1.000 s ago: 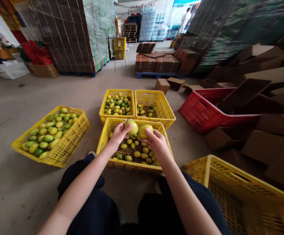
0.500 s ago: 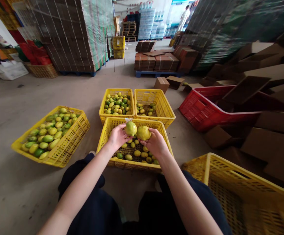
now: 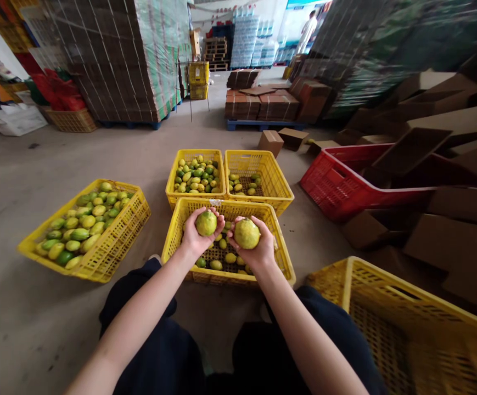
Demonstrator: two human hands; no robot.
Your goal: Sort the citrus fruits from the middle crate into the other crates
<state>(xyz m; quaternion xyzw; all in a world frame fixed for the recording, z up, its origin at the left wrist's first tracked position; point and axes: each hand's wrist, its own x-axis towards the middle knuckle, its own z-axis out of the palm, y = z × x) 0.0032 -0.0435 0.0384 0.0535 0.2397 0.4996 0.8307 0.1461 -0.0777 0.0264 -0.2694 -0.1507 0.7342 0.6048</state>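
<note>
Cupped around a greenish-yellow fruit [image 3: 206,223] is my left hand [image 3: 197,237]. My right hand [image 3: 262,248] holds a yellower fruit [image 3: 247,233], its fingers wrapped round the sides. The two fruits are apart, both above the near yellow crate [image 3: 225,278], where several yellow and green fruits lie on the bottom. Behind it stand two more yellow crates: the back left crate [image 3: 195,195] is well filled with fruit, and the back right crate [image 3: 277,178] has a few at its left side.
At the left, a tilted yellow crate [image 3: 117,244] is full of fruit. A red crate [image 3: 332,181] and cardboard boxes [image 3: 448,236] lie at the right. Another yellow crate [image 3: 419,299] is at the lower right. A person [image 3: 306,33] stands far back.
My hands have moved apart, each with its fruit. The fruits now sit lower in the palms, where before they were held up close together at the fingertips.
</note>
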